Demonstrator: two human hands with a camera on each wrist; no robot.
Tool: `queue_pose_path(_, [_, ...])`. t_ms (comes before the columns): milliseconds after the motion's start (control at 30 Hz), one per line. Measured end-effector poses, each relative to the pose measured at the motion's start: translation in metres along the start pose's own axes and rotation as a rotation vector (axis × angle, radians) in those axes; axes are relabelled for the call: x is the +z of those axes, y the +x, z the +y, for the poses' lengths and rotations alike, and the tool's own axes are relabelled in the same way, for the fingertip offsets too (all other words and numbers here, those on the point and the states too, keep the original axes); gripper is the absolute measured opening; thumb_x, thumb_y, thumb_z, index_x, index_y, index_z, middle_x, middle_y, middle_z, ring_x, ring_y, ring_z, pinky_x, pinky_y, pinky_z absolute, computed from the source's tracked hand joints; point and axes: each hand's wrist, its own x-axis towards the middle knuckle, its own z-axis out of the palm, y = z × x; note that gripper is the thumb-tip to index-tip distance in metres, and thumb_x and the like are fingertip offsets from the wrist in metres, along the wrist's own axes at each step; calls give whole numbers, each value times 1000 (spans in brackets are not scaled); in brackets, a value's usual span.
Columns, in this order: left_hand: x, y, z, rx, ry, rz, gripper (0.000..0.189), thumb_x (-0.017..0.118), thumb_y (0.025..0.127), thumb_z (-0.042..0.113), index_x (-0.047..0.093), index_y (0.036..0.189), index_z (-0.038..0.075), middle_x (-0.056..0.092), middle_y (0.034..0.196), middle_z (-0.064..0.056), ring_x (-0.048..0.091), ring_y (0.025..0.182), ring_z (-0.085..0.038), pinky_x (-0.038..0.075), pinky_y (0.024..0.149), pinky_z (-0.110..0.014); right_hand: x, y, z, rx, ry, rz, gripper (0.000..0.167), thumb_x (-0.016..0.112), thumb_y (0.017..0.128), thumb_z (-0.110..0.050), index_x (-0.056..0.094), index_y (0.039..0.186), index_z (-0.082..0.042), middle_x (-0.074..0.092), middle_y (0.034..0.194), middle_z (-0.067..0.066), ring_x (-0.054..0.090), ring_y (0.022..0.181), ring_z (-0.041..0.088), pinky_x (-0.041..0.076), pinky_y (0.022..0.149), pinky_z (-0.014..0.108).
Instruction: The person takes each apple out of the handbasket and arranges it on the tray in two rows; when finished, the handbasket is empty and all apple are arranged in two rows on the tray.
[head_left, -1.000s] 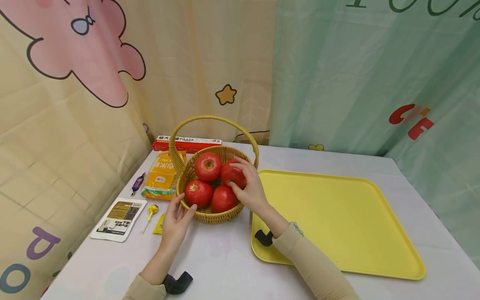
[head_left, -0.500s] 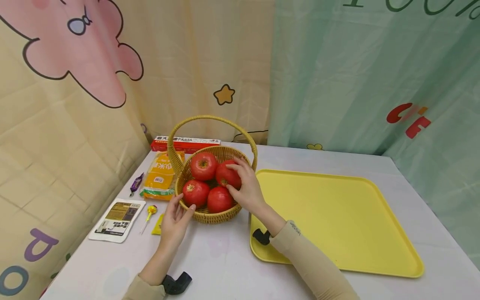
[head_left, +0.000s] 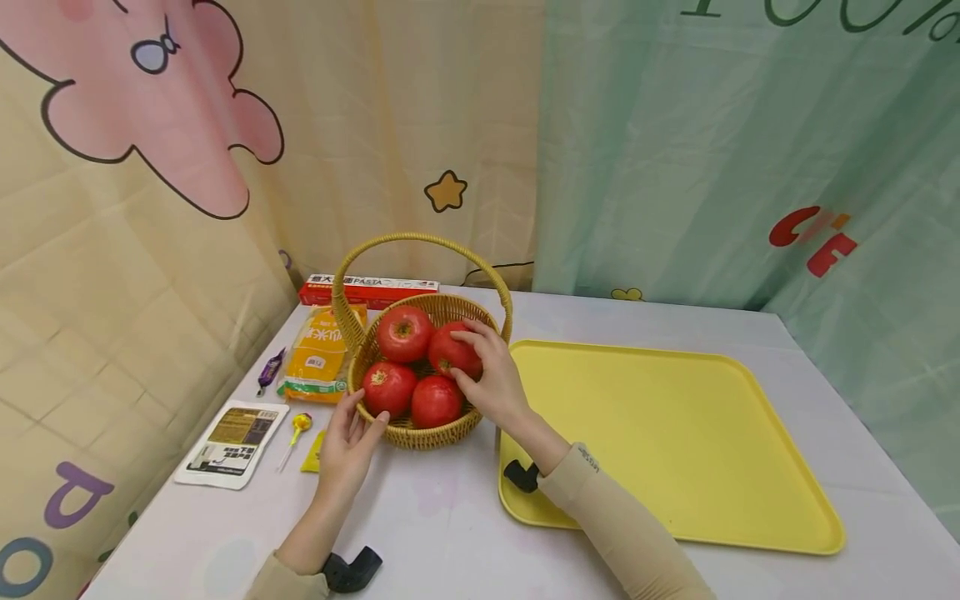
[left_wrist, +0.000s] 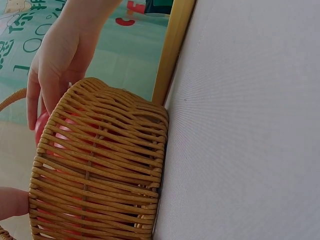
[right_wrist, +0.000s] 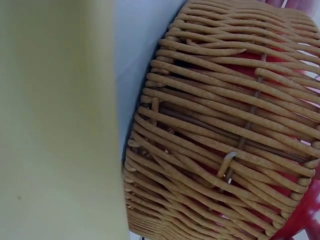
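A round wicker basket point(head_left: 427, 437) with a tall arched handle stands mid-table in the head view. Inside it lie several red apples point(head_left: 403, 333). My right hand point(head_left: 491, 375) reaches over the right rim, fingers and thumb round the right-hand apple point(head_left: 453, 348), which sits among the others. At the basket's front left, my left hand point(head_left: 348, 442) holds the rim with its thumb and fingers. The left wrist view shows the woven side close up, with one digit point(left_wrist: 12, 202) against it. In the right wrist view, the weave point(right_wrist: 235, 120) hides most of the apples.
A yellow tray point(head_left: 660, 433) lies right of the basket. To the left are an orange food bag point(head_left: 315, 358), a purple candy point(head_left: 271, 372), a white pouch point(head_left: 232, 444), a lollipop point(head_left: 300, 425) and a yellow packet point(head_left: 312, 454). A red pasta box point(head_left: 367, 293) lies behind.
The apple under my right hand, and the upper-left one, have shifted slightly left within the basket. The left hand keeps its place on the rim. The head view has moved a little.
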Motion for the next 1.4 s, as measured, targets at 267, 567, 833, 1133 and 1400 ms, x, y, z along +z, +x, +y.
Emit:
queue_pose_path(267, [1, 0, 1, -9, -6, 6, 57, 60, 93, 17, 33, 142, 4, 5, 156, -8, 20, 139, -22, 26, 110, -33, 5, -3, -2, -63, -30, 81, 41, 72, 77, -8, 61, 117, -12, 50, 132, 5, 46, 122, 22, 47, 96, 41])
queue_pose_path(567, [1, 0, 2, -4, -14, 6, 56, 60, 93, 17, 34, 141, 4, 6, 156, -9, 20, 139, -21, 26, 110, -32, -14, -8, -13, 15, 239, 72, 42, 76, 78, -12, 62, 118, -13, 51, 129, 2, 48, 117, 17, 51, 91, 38])
queue_pose_path(833, [0, 0, 3, 5, -25, -1, 58, 59, 94, 19, 32, 143, 3, 4, 156, -8, 18, 140, -22, 25, 110, -34, -71, 5, -6, 156, 702, -10, 45, 72, 81, -6, 58, 123, -9, 52, 128, 7, 53, 112, 24, 52, 90, 38])
queue_pose_path(1133, [0, 0, 4, -5, -7, 0, 58, 58, 94, 19, 31, 143, 5, 3, 156, -5, 16, 140, -19, 25, 111, -34, -141, 5, 40, 363, 1002, 157, 33, 58, 90, -2, 60, 115, -22, 53, 117, 2, 49, 106, 21, 54, 81, 26])
queue_pose_path(1400, [0, 1, 2, -23, 12, 0, 58, 59, 94, 21, 32, 143, 6, 4, 156, -5, 17, 140, -20, 26, 110, -33, -136, -1, 88, 763, 755, 204, 48, 60, 92, -12, 44, 136, -11, 43, 133, 8, 47, 116, 27, 47, 96, 34])
